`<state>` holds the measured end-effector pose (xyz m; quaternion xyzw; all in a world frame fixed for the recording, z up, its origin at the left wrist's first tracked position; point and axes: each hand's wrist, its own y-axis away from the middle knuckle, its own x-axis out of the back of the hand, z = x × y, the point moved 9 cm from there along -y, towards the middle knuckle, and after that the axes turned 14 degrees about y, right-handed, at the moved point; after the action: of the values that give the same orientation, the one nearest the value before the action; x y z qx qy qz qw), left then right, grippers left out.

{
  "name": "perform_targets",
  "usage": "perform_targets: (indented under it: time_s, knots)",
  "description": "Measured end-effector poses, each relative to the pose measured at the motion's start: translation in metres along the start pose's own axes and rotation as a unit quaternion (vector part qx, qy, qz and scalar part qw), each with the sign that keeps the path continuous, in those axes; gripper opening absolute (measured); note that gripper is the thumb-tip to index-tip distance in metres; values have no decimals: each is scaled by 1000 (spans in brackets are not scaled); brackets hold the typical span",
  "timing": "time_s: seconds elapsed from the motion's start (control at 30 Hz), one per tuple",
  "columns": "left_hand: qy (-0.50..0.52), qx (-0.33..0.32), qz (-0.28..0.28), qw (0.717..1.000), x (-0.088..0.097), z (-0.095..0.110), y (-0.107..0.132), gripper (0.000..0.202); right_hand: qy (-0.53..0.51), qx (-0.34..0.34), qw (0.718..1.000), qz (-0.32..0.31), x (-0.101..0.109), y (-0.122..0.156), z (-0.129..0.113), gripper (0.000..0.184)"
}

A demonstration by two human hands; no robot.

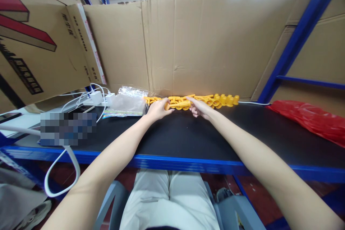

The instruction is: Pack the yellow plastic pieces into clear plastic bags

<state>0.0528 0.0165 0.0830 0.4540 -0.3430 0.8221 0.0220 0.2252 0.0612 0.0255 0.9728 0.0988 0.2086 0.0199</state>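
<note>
Handling yellow parts [183, 105] (cardboard [188, 46] close behind)

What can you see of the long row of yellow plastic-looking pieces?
The row of yellow plastic-looking pieces lies along the black tabletop, near the foot of the brown cardboard wall. Its left part shows branching sticks; its right end, rounded, cup-like shapes lined up. The surfaces look smooth. The left hand and right hand touch it near the middle, hiding some of it.

Yellow pcs [183, 104]: plastic, smooth, slight sheen. Tabletop [183, 133]: matt blk, smooth. Rail [183, 163]: looks like painted metal from here, glossy. Backboard [194, 43]: cardboard, matt, creased. Red bag [307, 118]: thin plastic, v. shiny, crinkled.
</note>
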Motion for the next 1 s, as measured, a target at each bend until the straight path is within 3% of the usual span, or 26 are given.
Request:
perform_targets:
  time_s: [0.3, 0.5, 0.6, 0.7, 0.77, 0.83, 0.93, 1.0]
  knots:
    - [-33, 2, 0, 999, 1, 6, 1, 35, -21, -26, 999, -8, -2, -1, 4, 45]
    - [-35, 34, 10, 999, -2, -3, 0, 31, -32, -82, 993, -81, -14, 8, 8, 52]
    - [-31, 44, 10, 999, -4, -7, -1, 29, -63, -45, 992, -103, -17, 10, 0, 47]
    - [-9, 41, 5, 999, -5, -7, 0, 38, -107, 22, 989, -99, -15, 11, -16, 27]
    - [20, 33, 15, 999, -1, -4, 1, 57, -136, 49, 987, -67, -7, 11, -23, 22]
    - [47, 29, 33, 998, 3, -3, 1, 76, -152, 68, 986, 4, 11, 8, -26, 22]
    - [54, 39, 45, 997, 4, -7, 2, 81, -86, 127, 971, 186, 54, 11, -30, 23]
    - [47, 48, 44, 997, 2, -14, 1, 73, 40, 195, 929, 311, 78, 23, -38, 28]
